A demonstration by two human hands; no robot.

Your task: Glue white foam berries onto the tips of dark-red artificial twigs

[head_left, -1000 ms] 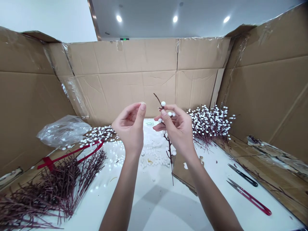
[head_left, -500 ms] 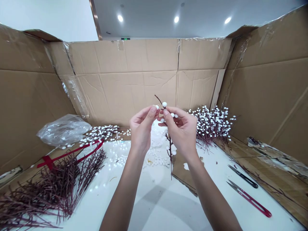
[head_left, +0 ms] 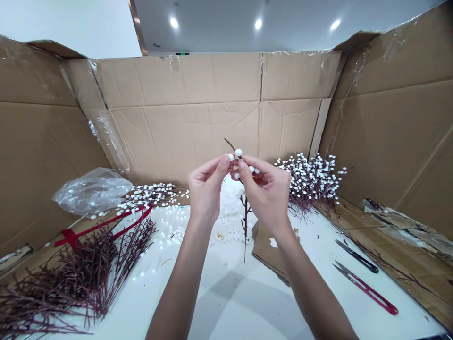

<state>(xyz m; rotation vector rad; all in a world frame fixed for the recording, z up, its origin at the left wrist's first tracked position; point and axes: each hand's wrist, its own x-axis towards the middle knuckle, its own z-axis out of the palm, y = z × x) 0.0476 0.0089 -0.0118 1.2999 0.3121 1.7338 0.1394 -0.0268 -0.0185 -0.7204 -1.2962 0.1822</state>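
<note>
Both hands are raised over the middle of the white table. My right hand pinches a brown artificial berry branch, whose tip slants up to the left and whose bare lower stem hangs down. Several white foam berries sit on its twigs around the fingers. Between the thumb and fingertips of my left hand is a small white berry, close beside the branch. Whether this berry touches a twig is hidden by the fingers.
Loose white berries lie behind the hands. Bare brown stems are heaped at left with a red ribbon and a plastic bag. Finished-looking berry branches, black snips and red snips lie right. Cardboard walls surround the table.
The hanging lower stem has swung slightly to the left, and the berries beside its lower twigs no longer show. Both hands keep their pinches, almost in place.
</note>
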